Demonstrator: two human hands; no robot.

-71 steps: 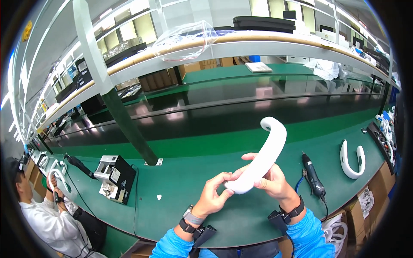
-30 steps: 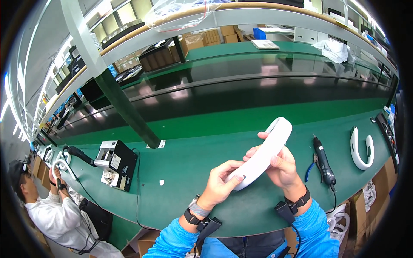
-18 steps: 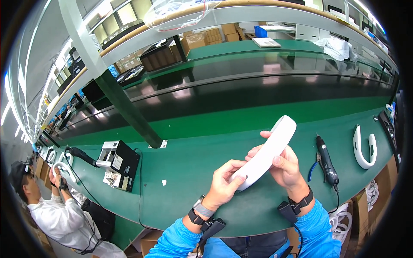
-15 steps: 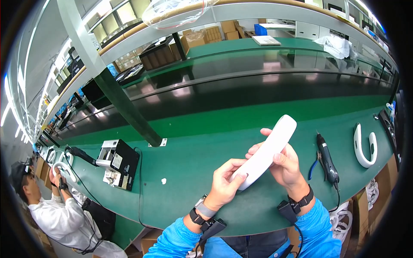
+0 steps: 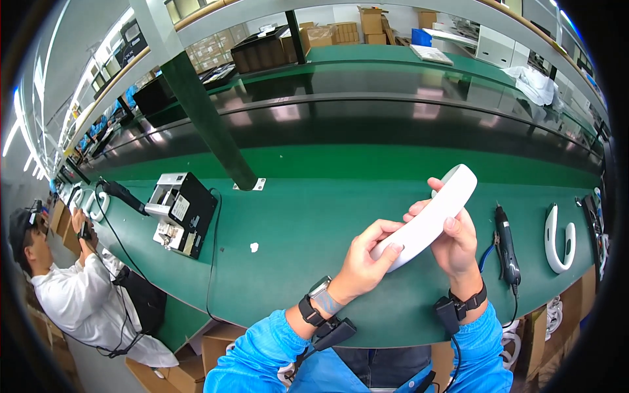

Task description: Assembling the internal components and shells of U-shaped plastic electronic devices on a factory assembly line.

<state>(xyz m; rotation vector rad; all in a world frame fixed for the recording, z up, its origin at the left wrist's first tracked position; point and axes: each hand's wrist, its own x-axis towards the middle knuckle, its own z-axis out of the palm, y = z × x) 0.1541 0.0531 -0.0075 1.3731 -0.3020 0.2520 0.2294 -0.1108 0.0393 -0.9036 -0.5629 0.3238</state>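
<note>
Our left hand (image 5: 363,265) and right hand (image 5: 457,245) grasp the curved white piece (image 5: 427,226) over the desk (image 5: 288,262), fingers around its edges; we'd favour light, even pressure.

- A green-topped workbench (image 5: 288,288) curves broadly before me.
- Behind it runs a dark, glossy conveyor belt (image 5: 367,124), pale light reflections (image 5: 286,112) gleaming along it.
- A slanting post (image 5: 208,124), green below and whitish above, stands on the bench by a small white foot plate (image 5: 259,184).
- Overhead I see a white shelf beam (image 5: 262,13).
- Cardboard boxes (image 5: 372,25) sit beyond a farther green tabletop (image 5: 367,54).
- Bright tube lights (image 5: 11,139) line the far left.
</note>
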